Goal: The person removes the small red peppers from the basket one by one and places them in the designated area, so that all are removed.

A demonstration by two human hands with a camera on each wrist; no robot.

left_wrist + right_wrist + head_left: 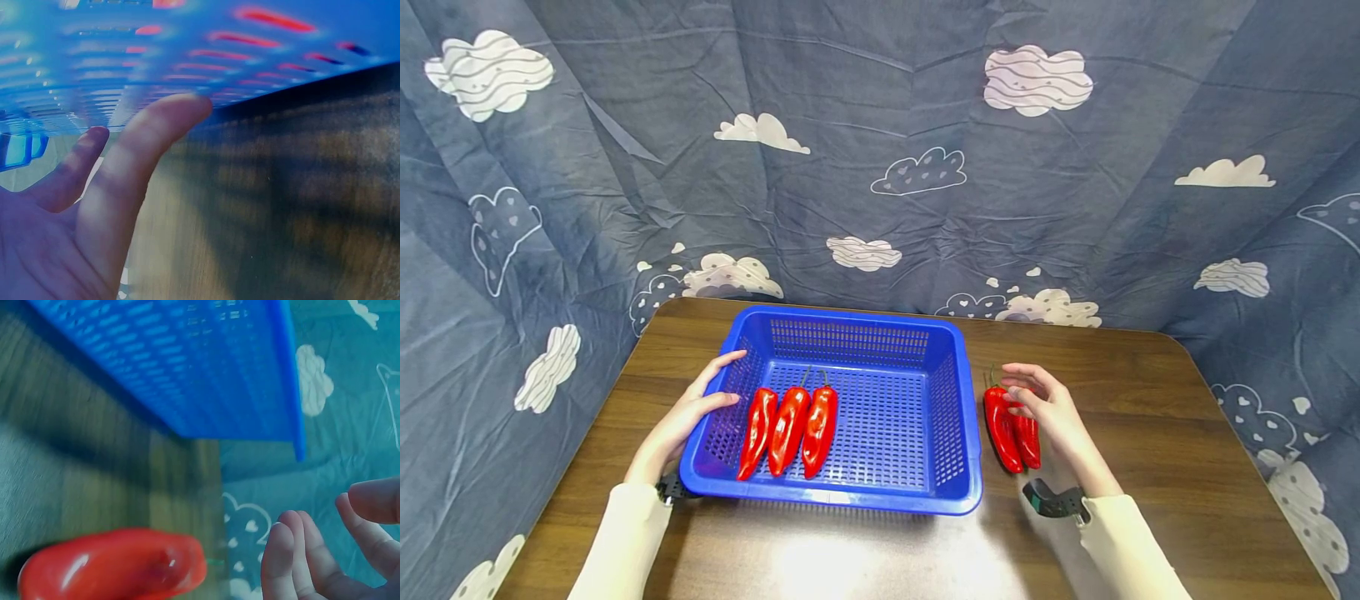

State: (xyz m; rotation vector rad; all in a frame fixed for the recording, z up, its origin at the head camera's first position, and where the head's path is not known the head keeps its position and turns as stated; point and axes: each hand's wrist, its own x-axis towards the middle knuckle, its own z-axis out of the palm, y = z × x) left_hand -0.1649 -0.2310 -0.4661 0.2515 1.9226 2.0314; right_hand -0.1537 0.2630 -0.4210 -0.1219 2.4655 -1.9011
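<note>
Brown wood-grain table (1135,408) is backed by cloud-printed blue cloth (850,108); blue slotted plastic basket (850,498) is gripped by left hand (688,414), long red peppers (1002,429) at right overhung by loosely spread right hand (1054,410).

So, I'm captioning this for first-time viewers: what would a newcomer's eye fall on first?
Probably the bright blue basket, just left of centre on the brown table, with three glossy red peppers lying in its left half. Next, two more red peppers on the table right of the basket, partly hidden by the right hand in the head view. Behind, white clouds stand out on the dark blue cloth.
</note>
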